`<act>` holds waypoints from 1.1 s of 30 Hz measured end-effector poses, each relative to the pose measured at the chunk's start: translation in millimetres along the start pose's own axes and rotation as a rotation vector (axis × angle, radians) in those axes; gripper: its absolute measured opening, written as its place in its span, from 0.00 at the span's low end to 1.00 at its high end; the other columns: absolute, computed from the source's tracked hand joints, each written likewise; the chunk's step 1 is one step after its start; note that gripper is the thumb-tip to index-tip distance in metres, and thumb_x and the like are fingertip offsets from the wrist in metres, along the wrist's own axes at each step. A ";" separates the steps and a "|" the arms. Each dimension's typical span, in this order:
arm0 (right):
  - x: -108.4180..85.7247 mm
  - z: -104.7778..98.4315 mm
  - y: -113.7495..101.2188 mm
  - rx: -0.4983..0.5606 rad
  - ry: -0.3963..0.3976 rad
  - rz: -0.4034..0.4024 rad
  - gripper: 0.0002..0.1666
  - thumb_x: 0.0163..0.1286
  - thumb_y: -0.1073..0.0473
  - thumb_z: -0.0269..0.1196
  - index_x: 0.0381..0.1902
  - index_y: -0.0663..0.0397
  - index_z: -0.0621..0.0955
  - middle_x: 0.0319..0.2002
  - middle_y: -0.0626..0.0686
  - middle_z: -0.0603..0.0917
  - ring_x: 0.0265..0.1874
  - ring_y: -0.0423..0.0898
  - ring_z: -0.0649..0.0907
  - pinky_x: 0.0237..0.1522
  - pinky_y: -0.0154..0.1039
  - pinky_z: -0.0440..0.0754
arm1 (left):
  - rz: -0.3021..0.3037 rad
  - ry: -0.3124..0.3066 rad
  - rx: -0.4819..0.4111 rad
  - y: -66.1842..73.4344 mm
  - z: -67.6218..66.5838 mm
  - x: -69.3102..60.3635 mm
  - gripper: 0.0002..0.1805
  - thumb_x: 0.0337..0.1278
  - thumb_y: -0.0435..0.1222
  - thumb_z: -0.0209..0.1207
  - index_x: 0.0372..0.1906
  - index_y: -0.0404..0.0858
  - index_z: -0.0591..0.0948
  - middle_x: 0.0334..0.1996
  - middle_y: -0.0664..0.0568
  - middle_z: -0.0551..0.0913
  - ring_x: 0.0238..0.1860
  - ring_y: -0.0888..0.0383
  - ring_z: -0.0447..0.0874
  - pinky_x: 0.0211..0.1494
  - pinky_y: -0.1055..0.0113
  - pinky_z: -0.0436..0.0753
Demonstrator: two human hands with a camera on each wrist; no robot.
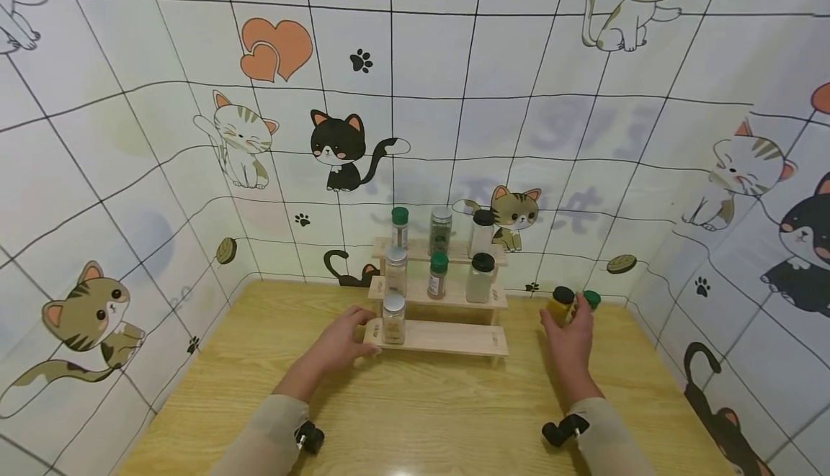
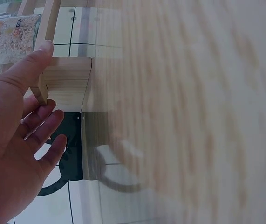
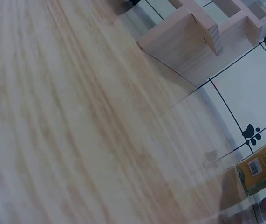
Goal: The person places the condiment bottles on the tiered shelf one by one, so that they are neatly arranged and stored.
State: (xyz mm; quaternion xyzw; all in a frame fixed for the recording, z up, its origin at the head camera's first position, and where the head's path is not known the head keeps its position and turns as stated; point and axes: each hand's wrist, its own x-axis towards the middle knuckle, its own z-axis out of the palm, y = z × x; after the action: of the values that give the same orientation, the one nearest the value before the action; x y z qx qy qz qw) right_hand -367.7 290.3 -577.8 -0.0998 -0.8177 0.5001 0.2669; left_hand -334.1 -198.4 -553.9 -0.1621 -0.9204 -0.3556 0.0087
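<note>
A three-tier wooden rack [image 1: 447, 338] stands on the table with several spice jars on it. My left hand [image 1: 344, 340] holds the left end of its lowest tier; the left wrist view shows the thumb on the board's edge and fingers beyond. Beside that hand, a silver-lidded jar [image 1: 393, 321] of pale grains stands on the lowest tier. Right of the rack, my right hand [image 1: 570, 339] grips a black-lidded jar of yellow spice [image 1: 558, 308]. The right wrist view shows this yellow jar [image 3: 262, 165] at its edge. A green-lidded jar [image 1: 591, 299] stands close by, partly hidden by the fingers.
The middle tier bears a silver-lidded jar [image 1: 396, 274], a green-lidded jar [image 1: 437, 278] and a black-lidded jar [image 1: 480, 281]. Three more jars stand on the top tier, including a jar of green herbs [image 1: 440, 232]. A cat-patterned tiled wall [image 1: 428, 130] rises behind the wooden table [image 1: 415, 404].
</note>
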 end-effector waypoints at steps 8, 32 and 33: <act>10.2 6.2 4.0 0.011 0.012 -0.017 0.52 0.77 0.62 0.74 0.89 0.52 0.59 0.79 0.70 0.69 0.79 0.69 0.69 0.77 0.68 0.68 | -0.002 0.004 0.007 0.1 1.5 1.3 0.37 0.61 0.44 0.82 0.71 0.39 0.81 0.65 0.49 0.80 0.67 0.43 0.81 0.70 0.43 0.81; -12.5 -3.8 2.6 0.114 -0.147 0.015 0.41 0.84 0.54 0.66 0.87 0.38 0.62 0.72 0.60 0.71 0.67 0.59 0.80 0.58 0.38 0.83 | 0.003 0.000 0.013 2.6 1.1 -0.7 0.37 0.61 0.43 0.82 0.71 0.37 0.81 0.65 0.48 0.80 0.67 0.43 0.82 0.70 0.42 0.82; -13.9 -6.5 -1.1 0.112 -0.161 0.017 0.42 0.84 0.54 0.67 0.87 0.37 0.62 0.73 0.60 0.72 0.68 0.60 0.80 0.59 0.40 0.84 | 0.003 0.000 0.013 3.0 0.6 -0.6 0.37 0.61 0.43 0.82 0.72 0.37 0.81 0.65 0.48 0.80 0.67 0.43 0.82 0.70 0.42 0.81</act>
State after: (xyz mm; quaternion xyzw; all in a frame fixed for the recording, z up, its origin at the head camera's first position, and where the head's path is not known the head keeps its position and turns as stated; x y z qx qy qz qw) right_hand -352.4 288.9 -579.2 -0.0513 -0.8064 0.5538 0.2011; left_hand -332.6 -196.1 -552.4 -0.1633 -0.9225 -0.3497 0.0102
